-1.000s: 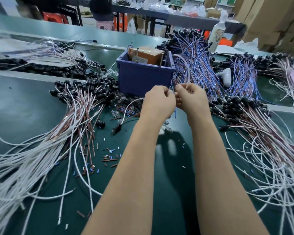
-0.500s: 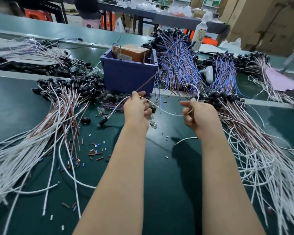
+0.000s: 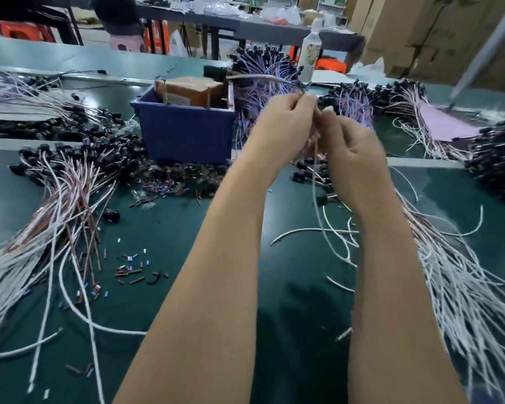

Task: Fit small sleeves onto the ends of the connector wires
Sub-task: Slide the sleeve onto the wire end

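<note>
My left hand (image 3: 286, 123) is raised above the green table and pinches a connector wire (image 3: 263, 78) near its end; the wire arcs up and left to a black connector (image 3: 215, 72) held in the air. My right hand (image 3: 353, 147) sits just right of it with curled fingers, pinching thin white and brown wire strands (image 3: 315, 158) that hang down between the two hands. Any sleeve at the fingertips is too small and blurred to make out. Loose small sleeves (image 3: 129, 266) in brown, blue and white lie scattered on the table at the left.
A blue bin (image 3: 184, 135) holding a brown box stands behind my left hand. Bundles of white and brown wires with black connectors (image 3: 70, 182) lie at the left and another bundle (image 3: 449, 272) at the right. Blue-wired bundles (image 3: 257, 91) lie behind. A white bottle (image 3: 311, 56) stands further back.
Both hands rose and came together again after being apart. The wire's connector end lifted off the table and now swings up behind the bin. The view shifted left.
</note>
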The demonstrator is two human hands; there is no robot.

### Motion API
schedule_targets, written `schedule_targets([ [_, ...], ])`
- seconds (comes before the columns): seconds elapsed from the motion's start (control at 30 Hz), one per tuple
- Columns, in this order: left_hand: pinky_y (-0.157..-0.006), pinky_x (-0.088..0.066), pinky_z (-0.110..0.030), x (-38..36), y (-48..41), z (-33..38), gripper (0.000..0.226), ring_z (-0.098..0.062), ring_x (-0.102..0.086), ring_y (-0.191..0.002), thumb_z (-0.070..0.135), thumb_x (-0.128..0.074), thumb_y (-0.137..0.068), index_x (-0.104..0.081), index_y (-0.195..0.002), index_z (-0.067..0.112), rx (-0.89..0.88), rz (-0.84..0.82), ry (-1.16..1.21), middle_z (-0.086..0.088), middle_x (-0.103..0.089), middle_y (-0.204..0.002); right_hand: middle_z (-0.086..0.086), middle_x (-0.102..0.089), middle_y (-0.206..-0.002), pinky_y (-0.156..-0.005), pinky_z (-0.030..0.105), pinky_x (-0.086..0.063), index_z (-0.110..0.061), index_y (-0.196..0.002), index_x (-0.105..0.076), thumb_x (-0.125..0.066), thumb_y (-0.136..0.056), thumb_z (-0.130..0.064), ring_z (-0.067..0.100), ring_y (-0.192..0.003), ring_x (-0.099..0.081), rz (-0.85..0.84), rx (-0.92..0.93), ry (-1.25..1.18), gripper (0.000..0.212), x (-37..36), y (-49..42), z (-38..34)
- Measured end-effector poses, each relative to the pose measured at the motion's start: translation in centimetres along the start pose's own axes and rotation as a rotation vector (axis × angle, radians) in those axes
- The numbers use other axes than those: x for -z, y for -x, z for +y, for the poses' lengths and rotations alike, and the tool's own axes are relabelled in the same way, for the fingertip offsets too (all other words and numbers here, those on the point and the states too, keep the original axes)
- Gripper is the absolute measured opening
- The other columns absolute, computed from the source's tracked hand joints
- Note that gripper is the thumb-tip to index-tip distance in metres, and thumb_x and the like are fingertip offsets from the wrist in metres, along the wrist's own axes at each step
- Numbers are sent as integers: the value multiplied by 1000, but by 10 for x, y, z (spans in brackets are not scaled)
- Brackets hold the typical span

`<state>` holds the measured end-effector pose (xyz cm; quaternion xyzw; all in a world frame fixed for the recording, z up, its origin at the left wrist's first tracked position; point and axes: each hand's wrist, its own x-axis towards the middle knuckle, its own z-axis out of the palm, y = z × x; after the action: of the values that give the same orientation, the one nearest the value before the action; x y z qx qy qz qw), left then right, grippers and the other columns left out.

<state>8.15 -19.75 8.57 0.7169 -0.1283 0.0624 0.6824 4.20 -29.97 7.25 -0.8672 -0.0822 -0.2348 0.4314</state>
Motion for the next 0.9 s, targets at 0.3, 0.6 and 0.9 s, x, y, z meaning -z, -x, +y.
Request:
schedule_targets([
  [0.3,-34,-28,-11,-93,-11,17,38,-4,-34,-29,12,-35,-102,-48,-66,7,159,-89,382,7,-38,-38,-1,-63,-74,-60,24,-45,-26,-86,-66,-46,-98,-25,13,-62,-55,58,-169,275,24,81,14,10],
  [0.6,-80,-49,-38,-150,1,-45,21,-23,-51,-84,14,-40,-98,-55,-95,-1,429,-258,76,-22,-55,-96,20,-67,-107,-75,33,-43,-8,-105,-70,-50,-91,-12,35,-94,-58,25,-637,520,25,53,19,115],
  [0.9,-81,-44,-36,-143,1,-76,17,-21,-50,-87,11,-42,-94,-53,-81,11,493,-191,111,-14,-54,-93,13,-64,-111,-83,34,-46,-15,-104,-69,-51,-90,-14,31,-104,-57,257,-560,460,23,35,23,128],
])
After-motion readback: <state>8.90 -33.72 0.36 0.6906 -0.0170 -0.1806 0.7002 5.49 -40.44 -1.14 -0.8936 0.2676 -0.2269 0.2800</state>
